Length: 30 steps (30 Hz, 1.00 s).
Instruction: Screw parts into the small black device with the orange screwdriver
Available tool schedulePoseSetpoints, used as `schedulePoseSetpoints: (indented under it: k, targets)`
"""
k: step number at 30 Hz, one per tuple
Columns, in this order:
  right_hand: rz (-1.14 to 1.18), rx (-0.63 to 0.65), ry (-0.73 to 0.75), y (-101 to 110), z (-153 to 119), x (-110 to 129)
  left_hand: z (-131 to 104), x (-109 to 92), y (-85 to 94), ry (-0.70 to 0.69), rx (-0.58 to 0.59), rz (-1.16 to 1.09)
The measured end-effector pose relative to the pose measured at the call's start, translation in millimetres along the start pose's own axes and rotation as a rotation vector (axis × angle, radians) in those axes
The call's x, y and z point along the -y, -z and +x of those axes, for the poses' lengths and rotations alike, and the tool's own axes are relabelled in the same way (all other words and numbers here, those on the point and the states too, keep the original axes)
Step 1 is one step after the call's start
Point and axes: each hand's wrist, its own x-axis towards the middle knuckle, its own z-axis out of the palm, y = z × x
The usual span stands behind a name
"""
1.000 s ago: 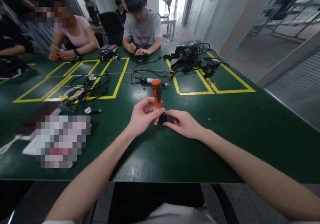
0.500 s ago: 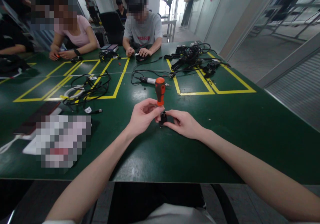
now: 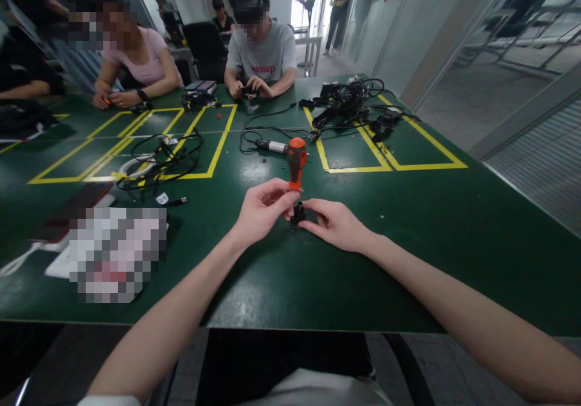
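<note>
An orange and dark grey screwdriver [image 3: 296,163] stands nearly upright, handle up, above the green table. My left hand [image 3: 261,211] is closed on it just below the handle, fingers pinched around the shaft area. Under the screwdriver is a small black part [image 3: 298,214] with a short round post, low at the table top. The thumb and fingers of my right hand [image 3: 338,224] grip this black part from the right side. The screwdriver's tip is hidden by my left fingers and the part.
Behind the screwdriver lies a silver and black corded electric screwdriver [image 3: 272,146]. A tangle of black cables [image 3: 347,100] is at the back right, more cables [image 3: 161,161] at the left. A phone [image 3: 70,212] lies at the left. Across the green table [image 3: 408,273] sit other people.
The screwdriver handle has tilted slightly to the right. My hands stay almost in place. Across the table, a person's hands have raised a dark object.
</note>
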Motion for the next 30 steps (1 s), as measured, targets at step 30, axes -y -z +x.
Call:
schedulePoseSetpoints:
  k: [30]
  targets:
    - [-0.019, -0.009, 0.004, -0.2, -0.3, -1.1, -1.7, -5.1, 1.7, 0.01, 0.035, 0.0]
